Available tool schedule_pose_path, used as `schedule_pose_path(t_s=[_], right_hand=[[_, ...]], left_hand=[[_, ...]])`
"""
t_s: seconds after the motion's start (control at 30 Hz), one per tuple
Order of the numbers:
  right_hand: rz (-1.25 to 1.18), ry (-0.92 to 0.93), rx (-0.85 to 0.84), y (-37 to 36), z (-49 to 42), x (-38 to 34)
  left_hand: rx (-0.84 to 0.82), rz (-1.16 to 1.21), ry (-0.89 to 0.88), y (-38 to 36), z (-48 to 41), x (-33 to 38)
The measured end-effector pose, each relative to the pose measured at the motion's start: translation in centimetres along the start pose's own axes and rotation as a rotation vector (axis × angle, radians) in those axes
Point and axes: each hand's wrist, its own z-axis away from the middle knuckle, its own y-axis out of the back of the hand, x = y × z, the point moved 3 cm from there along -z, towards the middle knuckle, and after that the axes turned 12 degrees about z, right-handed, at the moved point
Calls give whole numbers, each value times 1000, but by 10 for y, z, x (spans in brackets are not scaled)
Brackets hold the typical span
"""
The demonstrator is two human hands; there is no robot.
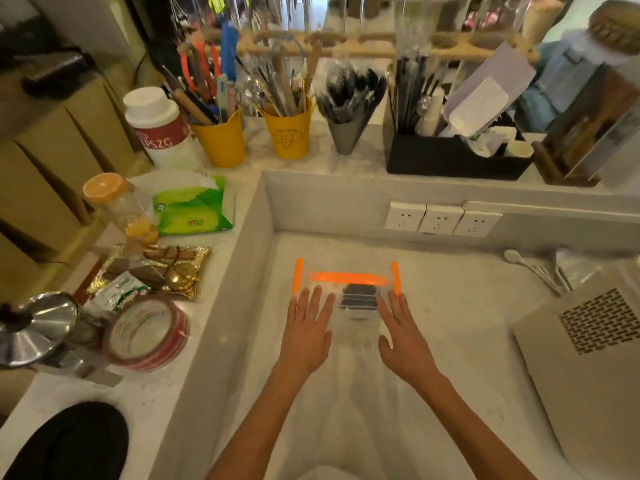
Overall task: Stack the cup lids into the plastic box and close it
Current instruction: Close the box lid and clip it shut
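Observation:
A clear plastic box (346, 279) with orange clips on its far and side edges sits on the pale counter in front of me. Dark cup lids (358, 298) show through its transparent top, stacked on edge in the right half. My left hand (306, 330) lies flat on the lid's left part, fingers spread, tips near the left orange clip. My right hand (401, 332) rests palm down along the box's right side, fingers reaching the right orange clip. Neither hand grips anything.
A raised ledge on the left holds a tape roll (147, 332), a steel pot lid (36, 327), a tissue pack (192, 211) and snack packets. Wall sockets (440, 220) sit behind the box. White spoons (535, 268) and a grey perforated appliance (595, 344) stand to the right.

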Motion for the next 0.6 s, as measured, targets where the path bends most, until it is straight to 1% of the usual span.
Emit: schedule_pose_path(t_s=[0.13, 0.3, 0.43, 0.57, 0.6], right_hand=[[9, -34, -12, 1, -70, -12], [67, -36, -24, -1, -125, -23], [90, -20, -28, 1, -139, -23], [79, -6, -79, 12, -142, -24], [42, 12, -95, 19, -142, -29]], left_hand=[[-49, -6, 28, 19, -67, -38], [-64, 36, 36, 37, -112, -63], [-73, 14, 48, 37, -123, -67], [-152, 22, 81, 48, -127, -64], [-164, 39, 92, 55, -128, -61]])
